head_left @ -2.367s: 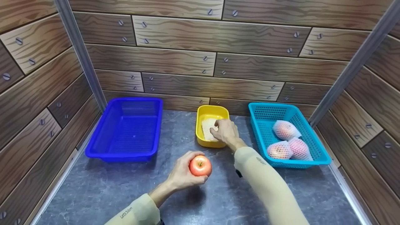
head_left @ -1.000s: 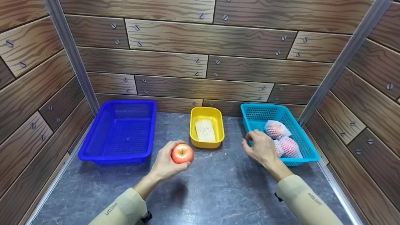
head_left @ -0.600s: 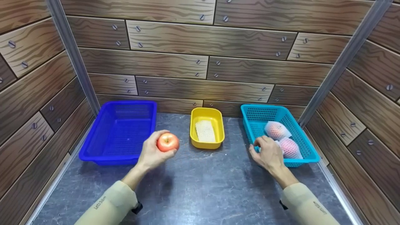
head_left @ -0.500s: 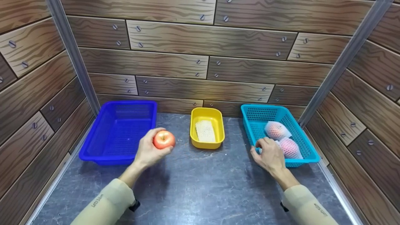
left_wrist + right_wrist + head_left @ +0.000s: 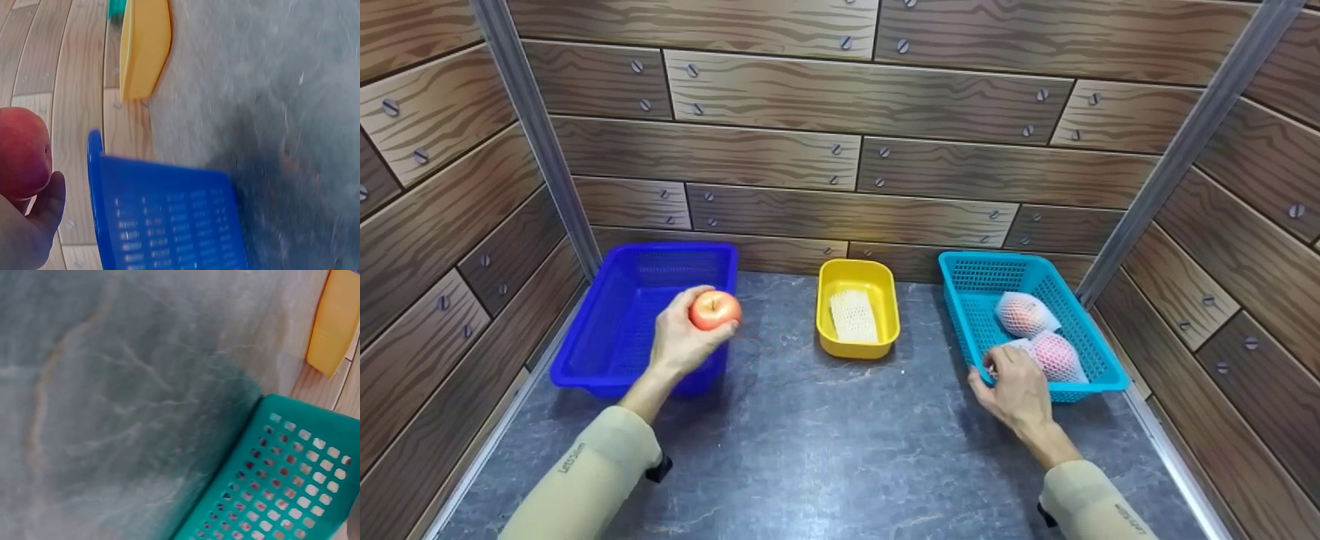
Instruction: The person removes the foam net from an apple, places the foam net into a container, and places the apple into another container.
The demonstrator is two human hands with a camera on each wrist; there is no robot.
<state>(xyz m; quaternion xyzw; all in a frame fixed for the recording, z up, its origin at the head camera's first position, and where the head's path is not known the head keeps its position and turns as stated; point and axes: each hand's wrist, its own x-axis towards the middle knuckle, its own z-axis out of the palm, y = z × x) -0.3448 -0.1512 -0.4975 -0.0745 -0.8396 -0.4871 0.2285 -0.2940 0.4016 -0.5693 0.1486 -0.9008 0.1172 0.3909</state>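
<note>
My left hand (image 5: 679, 341) grips a bare red apple (image 5: 715, 310), stem upward, over the right side of the blue basket (image 5: 611, 319). In the left wrist view, the apple (image 5: 22, 154) shows beside my thumb, at the level of the basket's rim. My right hand (image 5: 1016, 386) reaches over the near left corner of the teal basket (image 5: 979, 300), fingers bent down inside it. It covers most of one net-wrapped apple (image 5: 1021, 344); I cannot tell whether it holds that apple. Two more net-wrapped apples, one behind (image 5: 1026, 313) and one to the right (image 5: 1056, 356), lie there.
Between the two baskets stands a small yellow tub (image 5: 859, 349), with a flattened white foam net (image 5: 853, 315) inside. Wood-patterned walls (image 5: 780, 150) rise behind and at both sides of the grey marbled table (image 5: 825, 450).
My right hand left the yellow tub, where the foam net lies, and moved to the teal basket, sinking lower there. My left hand carried the apple leftward from the table's middle to over the blue basket.
</note>
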